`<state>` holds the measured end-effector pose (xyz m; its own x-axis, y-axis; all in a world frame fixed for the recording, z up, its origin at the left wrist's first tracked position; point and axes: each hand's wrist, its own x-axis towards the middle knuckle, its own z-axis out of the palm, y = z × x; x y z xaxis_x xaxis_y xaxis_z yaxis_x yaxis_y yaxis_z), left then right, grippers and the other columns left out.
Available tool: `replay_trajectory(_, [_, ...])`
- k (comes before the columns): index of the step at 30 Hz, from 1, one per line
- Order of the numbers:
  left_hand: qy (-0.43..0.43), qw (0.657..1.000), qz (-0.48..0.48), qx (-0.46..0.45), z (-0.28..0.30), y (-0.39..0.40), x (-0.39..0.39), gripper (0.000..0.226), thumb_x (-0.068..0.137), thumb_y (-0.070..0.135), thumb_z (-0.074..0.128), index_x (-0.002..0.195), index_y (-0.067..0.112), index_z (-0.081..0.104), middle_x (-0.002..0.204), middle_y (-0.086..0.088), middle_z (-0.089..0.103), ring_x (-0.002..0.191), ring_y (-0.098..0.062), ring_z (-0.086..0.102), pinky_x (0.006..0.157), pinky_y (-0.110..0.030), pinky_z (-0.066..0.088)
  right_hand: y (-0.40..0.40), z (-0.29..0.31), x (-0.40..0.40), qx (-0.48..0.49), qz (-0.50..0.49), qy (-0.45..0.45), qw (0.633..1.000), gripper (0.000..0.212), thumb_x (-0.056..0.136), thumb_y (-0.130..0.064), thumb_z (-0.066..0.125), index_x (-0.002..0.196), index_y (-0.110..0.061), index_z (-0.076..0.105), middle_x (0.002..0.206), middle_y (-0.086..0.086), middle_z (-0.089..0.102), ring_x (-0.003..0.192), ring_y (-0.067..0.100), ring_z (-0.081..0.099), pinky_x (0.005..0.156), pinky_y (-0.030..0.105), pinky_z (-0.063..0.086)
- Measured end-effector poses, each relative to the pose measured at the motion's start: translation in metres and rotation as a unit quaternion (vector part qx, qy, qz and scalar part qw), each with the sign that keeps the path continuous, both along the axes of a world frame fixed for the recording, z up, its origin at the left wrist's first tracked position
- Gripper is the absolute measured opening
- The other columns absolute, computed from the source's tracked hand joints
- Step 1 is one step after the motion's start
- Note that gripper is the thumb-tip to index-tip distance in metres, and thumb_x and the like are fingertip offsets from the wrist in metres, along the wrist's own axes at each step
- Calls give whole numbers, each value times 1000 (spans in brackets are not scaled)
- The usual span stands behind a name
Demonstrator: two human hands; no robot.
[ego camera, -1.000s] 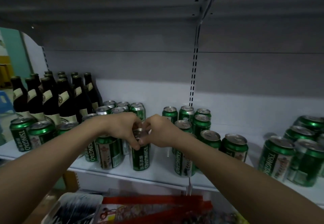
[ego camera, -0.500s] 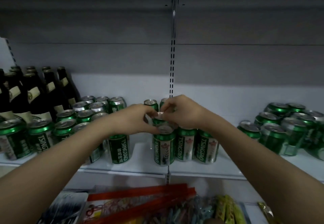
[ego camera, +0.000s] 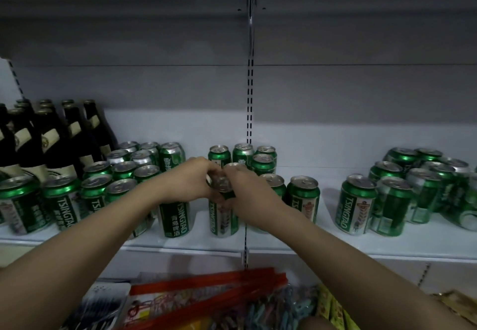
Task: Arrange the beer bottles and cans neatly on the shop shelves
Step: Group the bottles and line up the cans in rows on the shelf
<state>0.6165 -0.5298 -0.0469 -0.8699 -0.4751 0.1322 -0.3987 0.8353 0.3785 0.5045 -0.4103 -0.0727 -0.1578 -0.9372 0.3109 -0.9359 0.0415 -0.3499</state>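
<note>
Green Tsingtao can [ego camera: 223,216] standing upright at near edge of white shelf [ego camera: 335,245], silver top showing. Left hand [ego camera: 187,183] and right hand [ego camera: 247,195] both curling grip around its top rim.

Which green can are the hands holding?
The front-row can at the shelf's middle: the left hand and right hand both grip its top. The other cans stand untouched.
</note>
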Motion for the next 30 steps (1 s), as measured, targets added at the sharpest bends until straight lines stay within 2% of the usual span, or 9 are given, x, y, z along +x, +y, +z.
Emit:
replay_trajectory(4, [-54, 998, 22, -16, 7, -13, 17, 39, 66, 30, 89, 99, 27, 69, 91, 15, 71, 83, -3, 66, 80, -25, 54, -8, -2, 10, -35, 34, -2, 999, 44, 88, -10, 69, 129, -10, 54, 125, 12, 56, 112, 29, 56, 82, 30, 41])
replay_trajectory(7, [-81, 996, 36, -14, 9, -18, 25, 45, 67, 31, 89, 105, 27, 65, 98, 14, 68, 87, 2, 62, 76, -15, 48, -13, -10, 16, -48, 48, -18, 998, 41, 88, -12, 69, 127, -8, 56, 121, 10, 55, 110, 27, 55, 84, 31, 40])
replay_trajectory(12, [-100, 994, 36, 5, 14, -20, 28, 54, 72, 40, 83, 119, 24, 61, 112, 14, 64, 97, 3, 58, 79, -11, 42, -11, -12, 8, -67, 68, -75, 993, 35, 94, -20, 65, 127, -14, 57, 124, 5, 57, 103, 18, 56, 83, 28, 44])
replay_trajectory(14, [-68, 997, 39, 27, 18, -17, 27, 58, 75, 51, 75, 124, 26, 56, 117, 15, 61, 105, -1, 58, 88, -16, 43, -7, -4, -6, -92, 43, -111, 989, 31, 96, -24, 61, 126, -16, 59, 125, 1, 60, 103, 14, 59, 88, 31, 51])
replay_trajectory(16, [-9, 999, 39, 33, 22, -15, 21, 59, 75, 58, 68, 125, 27, 58, 115, 17, 62, 105, -2, 60, 92, -23, 47, -4, 9, -25, -127, 7, -139, 982, 23, 98, -18, 58, 120, -17, 63, 116, -4, 64, 95, 12, 63, 84, 30, 55])
replay_trajectory(19, [64, 997, 34, 28, 22, -20, 1, 47, 85, 45, 68, 125, 21, 63, 112, 10, 67, 101, -3, 63, 87, -24, 50, -5, 31, -58, -151, -44, -157, 975, 19, 97, -12, 56, 113, -14, 67, 105, -2, 66, 87, 14, 64, 77, 28, 55])
replay_trajectory(23, [95, 995, 32, 31, 24, -35, -37, 42, 88, 30, 71, 126, 16, 61, 114, 3, 66, 97, -8, 65, 88, -27, 53, -20, 54, -94, -81, -70, -188, 976, 17, 95, -16, 61, 111, -11, 64, 102, 7, 66, 85, 25, 68, 77, 38, 60])
replay_trajectory(25, [87, 995, 32, 21, 26, -46, -57, 44, 87, 29, 72, 128, 16, 59, 116, 2, 65, 96, -10, 65, 88, -30, 54, -34, 61, -107, -40, -80, -152, 984, 22, 95, -20, 64, 114, -11, 62, 105, 8, 65, 88, 25, 66, 79, 39, 58])
replay_trajectory(30, [13, 999, 24, -32, 28, -80, -101, 53, 88, 33, 71, 134, 15, 54, 129, -3, 60, 107, -15, 59, 88, -24, 45, -74, 64, -131, 32, -85, -10, 996, 36, 95, -29, 64, 124, -9, 60, 122, 9, 62, 106, 24, 59, 84, 30, 47])
